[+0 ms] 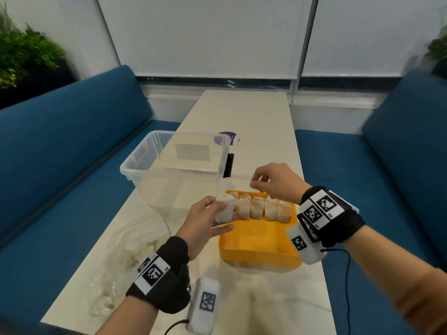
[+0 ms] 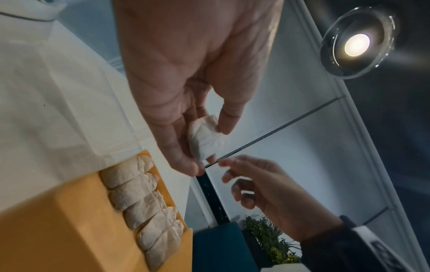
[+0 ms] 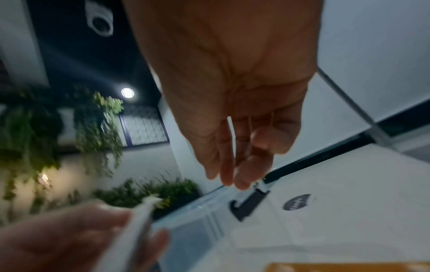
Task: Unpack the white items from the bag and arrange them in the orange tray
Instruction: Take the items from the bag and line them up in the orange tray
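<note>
My left hand grips a white pouch between thumb and fingers, just above the far left corner of the orange tray. The left wrist view shows that pouch pinched in the left hand. Several white pouches stand side by side along the tray's far wall. My right hand hovers over the right end of that row, fingers loosely curled and holding nothing. The clear plastic bag with more white items lies on the table to the left.
A clear plastic bin with a black clip stands right behind the tray. A purple sticker lies beyond it. Blue benches flank the narrow white table. A cable runs off my right wrist.
</note>
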{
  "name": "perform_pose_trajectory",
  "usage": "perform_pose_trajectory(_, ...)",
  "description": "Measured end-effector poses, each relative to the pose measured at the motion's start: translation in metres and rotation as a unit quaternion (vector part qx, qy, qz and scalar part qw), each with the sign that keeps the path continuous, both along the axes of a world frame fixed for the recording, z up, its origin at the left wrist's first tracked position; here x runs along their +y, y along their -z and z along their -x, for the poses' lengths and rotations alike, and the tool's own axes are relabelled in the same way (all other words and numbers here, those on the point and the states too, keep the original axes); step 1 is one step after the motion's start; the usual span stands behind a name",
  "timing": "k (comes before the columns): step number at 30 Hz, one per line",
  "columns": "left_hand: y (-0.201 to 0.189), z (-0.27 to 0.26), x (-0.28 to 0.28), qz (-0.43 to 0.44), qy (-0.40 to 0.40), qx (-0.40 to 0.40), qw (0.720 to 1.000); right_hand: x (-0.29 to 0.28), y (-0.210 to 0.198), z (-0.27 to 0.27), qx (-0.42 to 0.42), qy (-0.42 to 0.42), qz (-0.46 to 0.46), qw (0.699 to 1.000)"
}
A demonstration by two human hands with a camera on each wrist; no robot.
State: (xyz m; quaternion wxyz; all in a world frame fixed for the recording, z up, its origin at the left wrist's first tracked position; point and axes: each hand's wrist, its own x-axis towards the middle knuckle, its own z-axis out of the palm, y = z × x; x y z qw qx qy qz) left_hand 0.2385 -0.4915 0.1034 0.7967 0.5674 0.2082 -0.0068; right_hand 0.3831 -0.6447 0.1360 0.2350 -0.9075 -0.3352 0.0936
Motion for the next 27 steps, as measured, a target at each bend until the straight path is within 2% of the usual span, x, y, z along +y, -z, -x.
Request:
perform_pose_trajectory(2, -0.007, 0.002, -0.002, 0.03, 0.018, -0.001, 0.999, 0.008, -0.014, 0.019, 0.05, -0.047, -0.045, 0.997)
perform_pose_trajectory(6, -0.012, 0.007, 0.001, 0.017, 0.065, -0.003, 0.998, 0.024, -0.024, 0.039, 0.114, -0.098, -0.055, 0.987)
perform_pose_trajectory(9, -0.015, 0.011, 0.013, 0.02, 0.091, -0.014, 0.996, 0.034, -0.029, 0.045, 0.111, -0.105, -0.09, 0.984)
perform_pose_trajectory(13, -0.02, 0.012, 0.034, 0.109, 0.095, 0.017, 0.989, 0.04, -0.04, 0.054, 0.137, -0.088, -0.13, 0.978)
perform_pose_trajectory(15, -0.02, 0.011, 0.048, 0.124, 0.11, 0.009, 0.986, 0.042, -0.045, 0.057, 0.146, -0.076, -0.147, 0.975)
perform_pose_trajectory(19, -0.018, 0.006, 0.067, 0.079, 0.147, -0.041, 0.985, 0.042, -0.052, 0.061, 0.127, -0.05, -0.156, 0.978)
perform_pose_trajectory(22, -0.021, 0.002, 0.072, 0.005, 0.138, -0.072, 0.988, 0.047, -0.053, 0.064, 0.122, -0.002, -0.18, 0.976)
perform_pose_trajectory(27, -0.021, -0.002, 0.074, -0.069, 0.108, -0.095, 0.987, 0.06, -0.049, 0.067, 0.024, 0.01, -0.106, 0.994)
